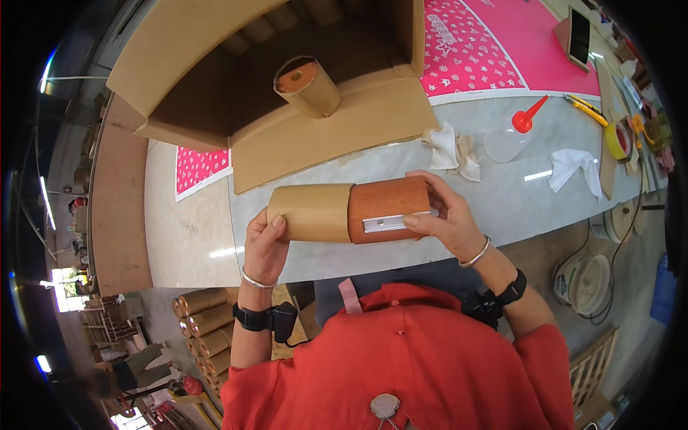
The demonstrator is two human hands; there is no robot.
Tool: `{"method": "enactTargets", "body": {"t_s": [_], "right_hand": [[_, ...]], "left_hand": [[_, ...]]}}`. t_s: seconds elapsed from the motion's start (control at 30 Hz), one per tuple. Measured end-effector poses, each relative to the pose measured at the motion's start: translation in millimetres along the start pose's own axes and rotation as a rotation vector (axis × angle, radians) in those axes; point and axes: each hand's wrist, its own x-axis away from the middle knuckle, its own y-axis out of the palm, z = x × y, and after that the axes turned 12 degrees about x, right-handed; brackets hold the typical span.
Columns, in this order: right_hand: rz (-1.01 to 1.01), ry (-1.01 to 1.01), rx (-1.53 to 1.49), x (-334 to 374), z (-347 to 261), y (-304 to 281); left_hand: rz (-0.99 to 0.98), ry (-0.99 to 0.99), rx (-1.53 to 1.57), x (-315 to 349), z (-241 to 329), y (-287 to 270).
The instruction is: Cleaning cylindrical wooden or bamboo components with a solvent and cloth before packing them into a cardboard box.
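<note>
My left hand (pixel 264 245) grips the left end of a brown cardboard tube (pixel 313 208), thumb along its near side. A reddish-brown wood-look cylinder (pixel 388 195) meets the tube's right end; whether it reaches inside is hidden. My right hand (pixel 453 221) is closed round the cylinder's right end, its thumb on a silvery metal strip (pixel 380 223) set in the side. Both pieces are held level above the table's near edge. Beyond them, an open carton (pixel 322 143) has a similar tube (pixel 320 99) on its flap, with a reddish end showing.
On the grey table (pixel 358 258) are a clear bottle (pixel 504 145) with a red nozzle, white cloths (pixel 575 172), a yellow cutter (pixel 586 109), and a tape roll (pixel 618 140). A phone (pixel 577 39) stands on a pink printed sheet (pixel 516 36). Stacked tubes (pixel 211 322) lie below, left.
</note>
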Motion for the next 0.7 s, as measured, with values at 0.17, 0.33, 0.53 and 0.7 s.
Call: {"method": "enactTargets", "body": {"t_s": [0.17,0.33,0.53,0.7], "right_hand": [[0.001,-0.042,0.042,-1.7,5.0,0.1],[0.002,0.040,-0.003,-2.9,-2.0,-1.5],[0.014,0.097,0.000,-3.2,-3.7,-1.8],[0.020,0.086,-0.029,-2.2,-2.4,6.9]], "left_hand": [[-0.064,-0.054,-0.074,3.8,1.7,-6.7],[-0.088,-0.131,-0.193,9.9,-3.9,-13.9],[-0.064,-0.151,-0.120,11.6,-8.8,-11.7],[-0.035,-0.128,-0.014,13.1,-17.8,2.1]]}}
